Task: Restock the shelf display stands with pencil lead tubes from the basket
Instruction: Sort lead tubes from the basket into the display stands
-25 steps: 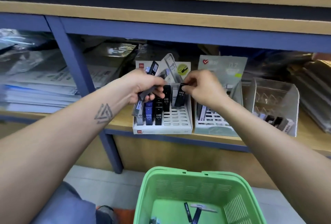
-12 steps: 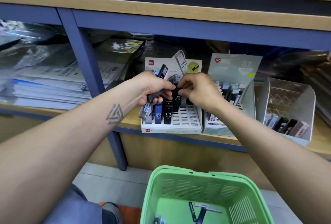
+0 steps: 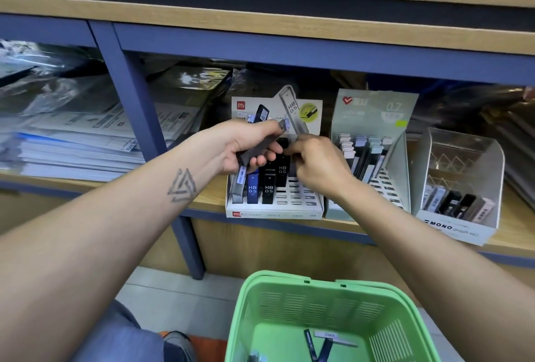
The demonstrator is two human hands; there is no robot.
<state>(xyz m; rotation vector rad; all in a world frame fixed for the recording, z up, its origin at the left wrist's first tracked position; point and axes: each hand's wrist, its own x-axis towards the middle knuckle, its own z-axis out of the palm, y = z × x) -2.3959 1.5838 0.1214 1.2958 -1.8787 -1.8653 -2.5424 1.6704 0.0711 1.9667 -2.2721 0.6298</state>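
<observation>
1. The left hand curls its fingers round a small bundle of lead tubes, gripping them in front of the white display stand on the shelf.
2. The bundle lies slanted, its long axis running from lower left to upper right, with the upper ends poking out just beside the right hand.
3. The right hand is bunched at the stand's middle rows, its fingertips together near a black tube. Whether it pinches that tube or one from the bundle cannot be told, since the back of the hand hides the tips.
4. Tubes already stand upright in the stand's left columns; the slots toward the right are bare.
5. The coming move likely turns on this: the bare slots lie below and just right of the bundle, nearer the right hand. That hand would have to take a tube and turn it from slanted to upright before it drops in.
6. A few tubes remain in the green basket below, well apart from both hands.
7. A grey stand sits beside the white one.
</observation>
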